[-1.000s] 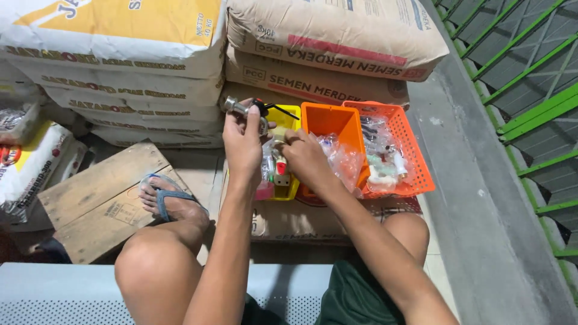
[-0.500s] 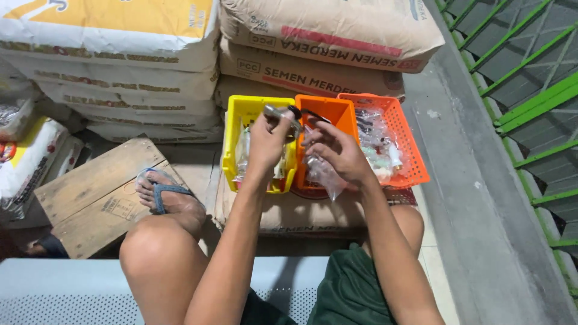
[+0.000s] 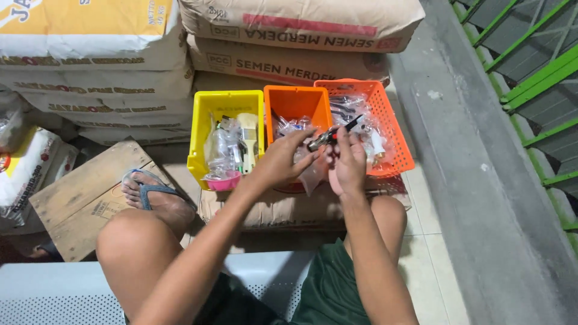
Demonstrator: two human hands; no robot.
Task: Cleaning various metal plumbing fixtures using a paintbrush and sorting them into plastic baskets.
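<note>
Left hand: my fingers are curled in loosely, the tips meeting the near end of a small dark metal part and touching the clear plastic bag that hangs beneath it.
Right hand: fingers upright and pressed close together, thumb and forefinger pinching the other end of the same metal part.
Metal part: held between both my hands, tilted up to the right, above the front edge of the orange bin; a thin black tip sticks out past my right fingers.
Plastic bag: crumpled, hanging between my palms; I cannot tell what is inside it.
Yellow bin: just left of the orange one, holding clear bags and a pink round piece at its front.
Orange basket: mesh-walled, touching the orange bin on its right, filled with more bagged small items.
Behind the bins: stacked paper sacks.
My left foot: in a sandal, resting on a wooden board.
</note>
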